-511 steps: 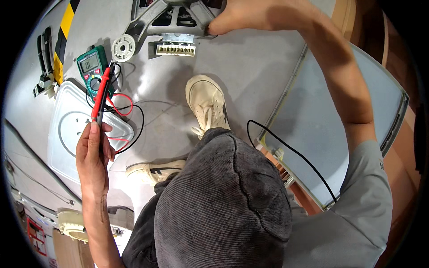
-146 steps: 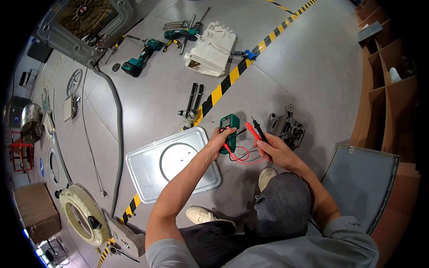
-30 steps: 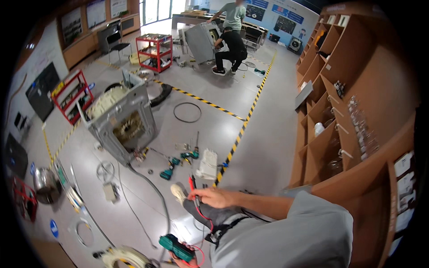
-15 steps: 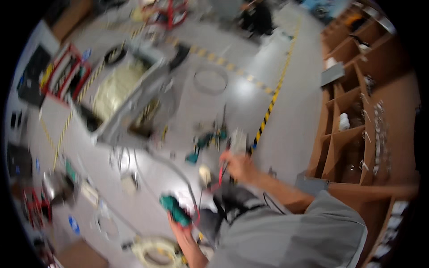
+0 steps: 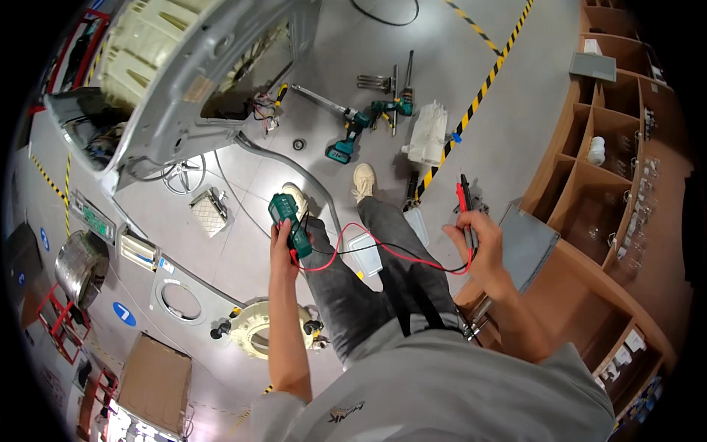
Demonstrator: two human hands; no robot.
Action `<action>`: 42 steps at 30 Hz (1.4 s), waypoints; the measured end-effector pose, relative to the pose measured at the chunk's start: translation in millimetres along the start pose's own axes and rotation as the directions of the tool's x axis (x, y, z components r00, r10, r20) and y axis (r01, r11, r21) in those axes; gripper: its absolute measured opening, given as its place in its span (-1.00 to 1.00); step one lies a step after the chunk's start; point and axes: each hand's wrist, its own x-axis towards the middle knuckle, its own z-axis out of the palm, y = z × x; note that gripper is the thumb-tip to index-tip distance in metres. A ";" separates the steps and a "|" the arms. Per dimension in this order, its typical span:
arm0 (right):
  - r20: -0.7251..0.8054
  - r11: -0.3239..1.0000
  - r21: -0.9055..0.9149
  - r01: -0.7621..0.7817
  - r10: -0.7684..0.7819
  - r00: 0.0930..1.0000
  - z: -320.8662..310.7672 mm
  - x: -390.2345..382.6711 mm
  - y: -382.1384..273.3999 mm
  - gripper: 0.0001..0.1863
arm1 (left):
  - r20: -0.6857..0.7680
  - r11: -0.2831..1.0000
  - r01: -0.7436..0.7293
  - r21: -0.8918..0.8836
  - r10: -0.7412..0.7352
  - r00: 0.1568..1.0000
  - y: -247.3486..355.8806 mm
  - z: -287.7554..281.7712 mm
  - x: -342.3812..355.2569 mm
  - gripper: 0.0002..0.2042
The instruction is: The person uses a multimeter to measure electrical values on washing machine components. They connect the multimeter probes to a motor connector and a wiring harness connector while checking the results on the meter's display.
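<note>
My left hand (image 5: 283, 247) is wrapped round a green multimeter (image 5: 291, 224), held up before my left leg. From its lower end a red and a black test lead (image 5: 398, 255) run across to the right. My right hand (image 5: 480, 243) grips the red and black test probes (image 5: 465, 196) together, tips pointing away from me. On the floor beyond my shoes lie two teal-and-black cordless drills (image 5: 348, 136), one of them beside metal bars. A grey drain hose (image 5: 294, 166) curves past my left foot toward the washing machine cabinet (image 5: 173, 92).
A brown compartment shelf (image 5: 582, 180) with small parts stands along the right. A whitish plastic housing (image 5: 428, 134) lies by the yellow-black floor tape (image 5: 471, 110). At left are a metal drum (image 5: 81, 269), a panel with a round opening (image 5: 177, 299) and a cream ring-shaped part (image 5: 254, 329).
The view has swung downward and the blur is gone. My right hand now holds both probes farther to the right, with the leads stretched between my hands. The multimeter stays in my left hand.
</note>
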 end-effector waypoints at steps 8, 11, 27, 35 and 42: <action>0.212 0.944 0.294 0.147 -0.215 0.953 243.3 64.2 68.9 -0.65 | -0.038 0.786 -0.154 0.599 0.219 0.975 -31.1 -97.0 260.0 -0.55; 0.269 0.903 0.334 0.271 -0.367 0.891 337.4 87.4 107.1 -0.50 | -0.048 0.611 -0.172 0.773 0.327 0.944 -55.7 -133.9 362.5 -0.43; 0.626 0.769 0.319 0.555 -0.610 0.486 444.2 139.9 163.1 -0.65 | 0.141 0.258 -0.434 0.863 0.703 0.698 -143.6 -214.7 540.6 -0.38; 0.656 0.721 0.296 0.627 -0.630 0.415 465.7 155.1 151.4 -0.62 | 0.049 0.311 -0.335 0.889 0.663 0.747 -152.6 -225.1 541.2 -0.24; 0.675 0.726 0.287 0.625 -0.616 0.405 461.7 156.1 143.7 -0.63 | 0.018 0.267 -0.331 0.905 0.753 0.658 -151.0 -222.5 533.2 -0.17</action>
